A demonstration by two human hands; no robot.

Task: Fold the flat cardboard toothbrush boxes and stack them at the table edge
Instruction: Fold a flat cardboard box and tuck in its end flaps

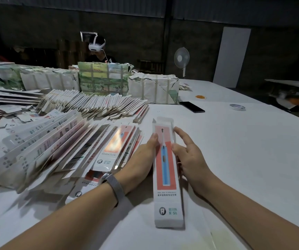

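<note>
Box: long white cardboard toothbrush box (165, 170) with red panel, erected, on white worktop (235, 141).
Left hand (141, 159): fingers straight, pressing box's left side.
Right hand (190, 157): fingers curled, gripping its right side.

The box (165, 170) held between the left hand (141, 159) and right hand (190, 159) is thin cardboard, smooth and a bit shiny. Left of the grip, the flat boxes (116, 147) are cardboard too (one shines bright where light hits it). Under the grip, the table (244, 150) has a soft, dull white cover. The left wrist's band (115, 186) looks like grey metal mesh.
</note>
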